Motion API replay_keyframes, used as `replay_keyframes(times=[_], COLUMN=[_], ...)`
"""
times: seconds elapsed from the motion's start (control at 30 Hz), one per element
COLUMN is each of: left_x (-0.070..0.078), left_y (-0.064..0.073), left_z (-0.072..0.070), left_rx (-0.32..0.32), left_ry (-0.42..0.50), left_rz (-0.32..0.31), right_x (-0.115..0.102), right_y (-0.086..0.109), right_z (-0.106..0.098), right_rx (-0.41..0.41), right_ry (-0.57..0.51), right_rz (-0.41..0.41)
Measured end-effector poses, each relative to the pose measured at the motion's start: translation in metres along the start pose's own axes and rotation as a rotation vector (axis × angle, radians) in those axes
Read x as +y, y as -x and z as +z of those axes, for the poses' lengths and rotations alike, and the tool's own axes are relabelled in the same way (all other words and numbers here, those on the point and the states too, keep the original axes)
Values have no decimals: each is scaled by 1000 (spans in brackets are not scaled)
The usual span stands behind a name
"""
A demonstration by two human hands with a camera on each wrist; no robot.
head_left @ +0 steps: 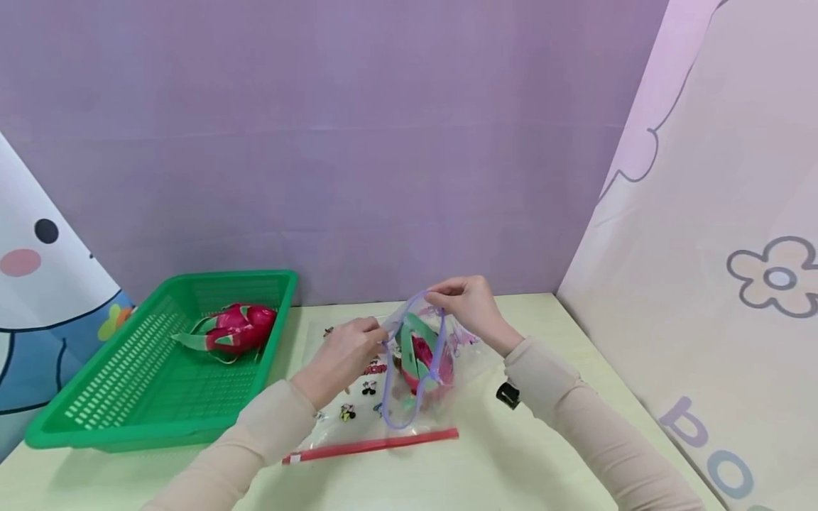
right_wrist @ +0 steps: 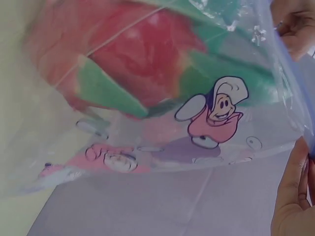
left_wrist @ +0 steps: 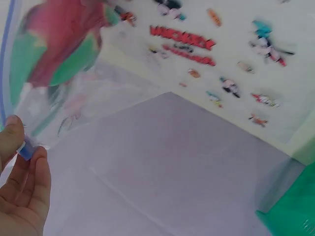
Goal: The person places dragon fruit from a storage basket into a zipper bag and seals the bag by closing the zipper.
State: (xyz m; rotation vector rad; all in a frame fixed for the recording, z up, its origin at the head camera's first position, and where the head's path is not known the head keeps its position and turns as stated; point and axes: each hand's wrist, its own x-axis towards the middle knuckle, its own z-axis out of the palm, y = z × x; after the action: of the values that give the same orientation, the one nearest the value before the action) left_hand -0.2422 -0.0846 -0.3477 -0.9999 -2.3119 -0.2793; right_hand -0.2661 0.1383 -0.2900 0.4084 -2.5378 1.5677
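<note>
A clear zip bag with a purple zip edge (head_left: 441, 348) and printed cartoon figures stands with its mouth open. Inside it sits a red dragon fruit (head_left: 422, 351) with green scales, seen through the plastic in the right wrist view too. My left hand (head_left: 345, 355) pinches the left side of the purple edge; the left wrist view shows thumb and fingers on a small blue-purple slider (left_wrist: 27, 150). On the far right side of the mouth, my right hand (head_left: 471, 305) pinches the edge between thumb and fingers.
Under and beside the held bag lies a flat clear bag with a red zip strip (head_left: 383, 446). To the left stands a green basket (head_left: 153, 383) holding another dragon fruit (head_left: 246, 330). A small black object (head_left: 508, 394) shows by my right wrist. Cloth walls border the table.
</note>
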Motion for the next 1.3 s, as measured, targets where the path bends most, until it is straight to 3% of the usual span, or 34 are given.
replay_keyframes(times=[0.43, 0.77, 1.2, 1.3], left_x=[-2, -8, -14, -15], left_y=[-26, -38, -49, -51], left_z=[-13, -16, -18, -19], left_rx=[42, -23, -56, -65], left_ry=[206, 343, 358, 349], left_rz=[-135, -296, -377, -391], right_x=[1, 5, 20, 22], right_y=[-2, 8, 63, 73], right_z=[-14, -21, -18, -14], right_rx=[51, 10, -128, -131], right_ry=[-23, -38, 290, 419], right_rz=[35, 3, -139, -197])
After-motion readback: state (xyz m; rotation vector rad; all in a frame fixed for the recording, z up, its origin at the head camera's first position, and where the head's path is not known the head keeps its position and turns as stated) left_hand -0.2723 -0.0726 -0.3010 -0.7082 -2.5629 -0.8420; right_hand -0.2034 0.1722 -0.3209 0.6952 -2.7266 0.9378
